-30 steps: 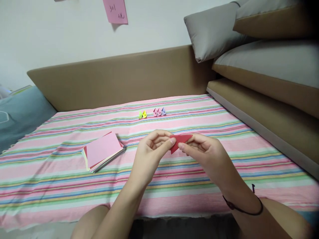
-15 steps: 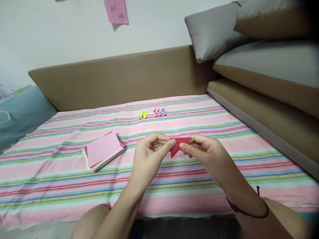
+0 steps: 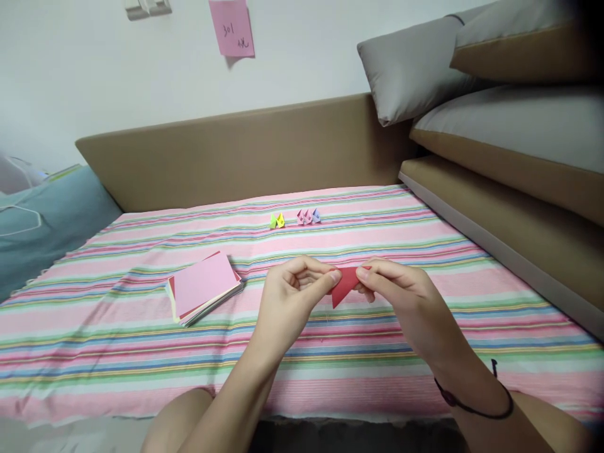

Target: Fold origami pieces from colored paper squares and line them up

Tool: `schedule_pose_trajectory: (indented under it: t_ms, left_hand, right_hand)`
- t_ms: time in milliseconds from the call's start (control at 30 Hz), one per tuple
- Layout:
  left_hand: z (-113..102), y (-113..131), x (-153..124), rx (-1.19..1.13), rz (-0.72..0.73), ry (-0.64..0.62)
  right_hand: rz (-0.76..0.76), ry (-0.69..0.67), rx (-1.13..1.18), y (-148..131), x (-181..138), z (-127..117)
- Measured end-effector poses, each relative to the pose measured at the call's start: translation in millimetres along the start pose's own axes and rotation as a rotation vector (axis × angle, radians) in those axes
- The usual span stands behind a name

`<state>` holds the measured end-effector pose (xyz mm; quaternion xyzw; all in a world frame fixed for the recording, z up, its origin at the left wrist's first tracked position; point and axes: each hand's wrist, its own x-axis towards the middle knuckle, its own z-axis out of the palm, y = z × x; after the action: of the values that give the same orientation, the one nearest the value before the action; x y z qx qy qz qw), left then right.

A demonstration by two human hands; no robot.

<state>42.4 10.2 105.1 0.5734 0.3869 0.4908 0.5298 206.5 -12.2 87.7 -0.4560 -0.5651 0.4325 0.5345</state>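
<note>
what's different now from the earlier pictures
The right hand slid its thumb rightward along the red paper, away from the left hand. The view tipped up slightly, showing more of the wall switches. Both hands still hold the paper; the paper stack and small folded papers stayed put.

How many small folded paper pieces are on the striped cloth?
5, in two groups: a green piece and a yellow piece side by side; to their right, a pink piece, a second pink piece and a purple piece. Others could be hidden.
</note>
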Motion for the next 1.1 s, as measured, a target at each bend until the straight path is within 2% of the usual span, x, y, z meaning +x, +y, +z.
schedule_pose_trajectory:
  t_ms: [167,367,467,600,700,833,1100]
  left_hand:
    - [0.9,2.5,0.1,-0.008,-0.016,0.025]
    - [1.8,5.1,-2.4,-0.042,-0.031,0.018]
    - [1.1,5.0,-2.5,-0.064,-0.027,0.004]
    - [-0.5,4.5,-2.3,-0.055,-0.006,0.037]
    - [0.0,3.8,-3.3,-0.049,0.006,0.051]
    - [2.0,3.1,-4.9,-0.031,0.029,0.061]
    - [3.2,5.0,-6.1,-0.053,0.048,0.06]
  right_hand:
    - [0.026,-0.022,0.004,0.8,-1.3,-0.9]
    - [0.014,0.018,0.006,3.2,-2.9,2.0]
    - [0.006,0.022,0.117,5.1,-2.7,1.3]
    - [-0.012,-0.044,0.251,5.6,-1.4,-0.3]
    - [0.003,0.006,0.204,4.7,-1.9,2.3]
    - [0.008,0.084,0.283,3.4,-4.8,8.1]
    - [-0.043,0.095,0.259,4.1,-6.3,9.9]
